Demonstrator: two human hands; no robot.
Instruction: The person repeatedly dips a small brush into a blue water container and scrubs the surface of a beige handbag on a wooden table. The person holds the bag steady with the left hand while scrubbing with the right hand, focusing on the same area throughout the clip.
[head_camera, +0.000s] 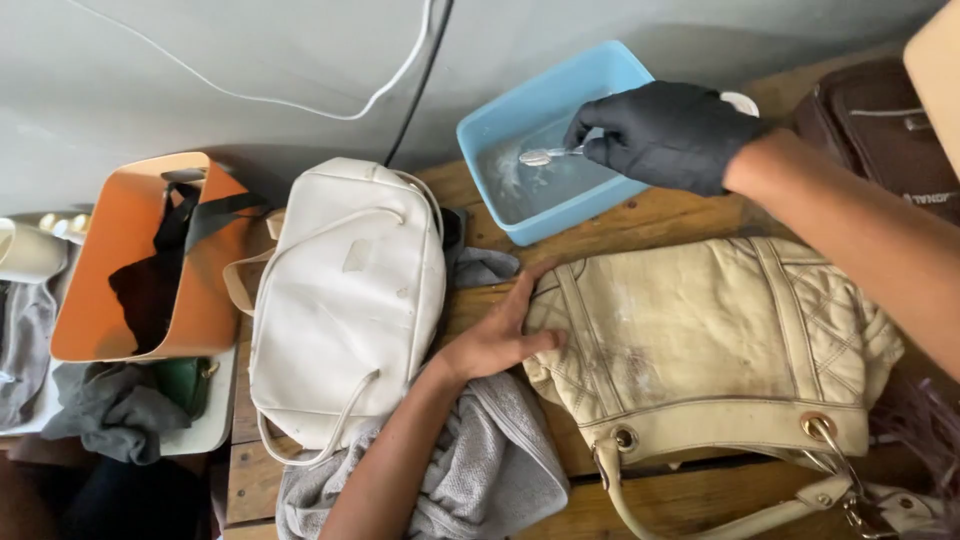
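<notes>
My right hand (665, 132) wears a black glove and pinches a small metal spoon (545, 156), holding it over the cloudy liquid in a light blue plastic tub (535, 95). My bare left hand (497, 333) rests flat against the left edge of a worn cream leather handbag (710, 345) lying on the wooden table (650, 215). The bag's strap and gold rings face the near edge. Under my left forearm lies a grey towel (490, 470).
A white handbag (345, 300) lies left of my hand. Further left an orange bag (100, 280) stands open with dark cloth inside, above a grey rag (115, 410). A brown bag (880, 130) sits at the far right. Cables hang on the grey wall.
</notes>
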